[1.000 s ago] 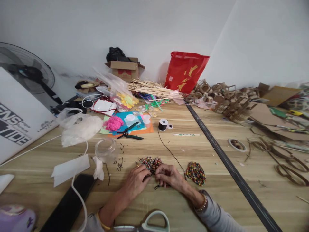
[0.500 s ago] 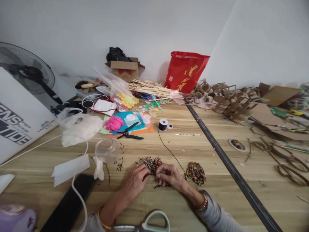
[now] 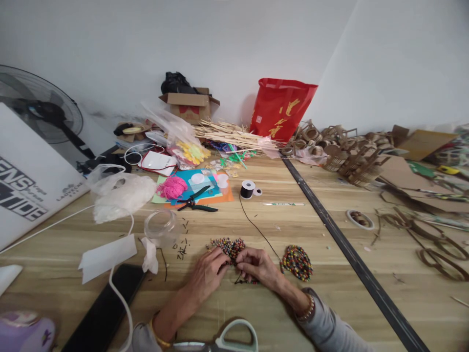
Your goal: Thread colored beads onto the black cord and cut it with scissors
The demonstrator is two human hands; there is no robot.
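My left hand (image 3: 209, 270) rests at the left edge of a loose pile of small multicoloured beads (image 3: 230, 247). Its thumb and fingers are pinched together, and whatever they hold is too small to make out. Just to the right, my right hand (image 3: 258, 266) pinches thin black cord, with a loop of the cord (image 3: 240, 280) and a few beads showing below the fingers. A coiled string of beads (image 3: 297, 263) lies beyond the right wrist. From the cord spool (image 3: 248, 189), black cord runs down to that coil.
Scissors (image 3: 238, 337) lie near the front edge, a black phone-like slab (image 3: 106, 308) and white cable to their left. Pliers (image 3: 198, 201), pink yarn (image 3: 172, 187) and a clear round container (image 3: 160, 226) sit beyond. A dark strip (image 3: 330, 230) crosses the table; a dish of brown beads (image 3: 360, 220) stands right.
Both hands stay almost in place over the beads. The black cord below the right fingers has shifted slightly and shows a little more of its loop.
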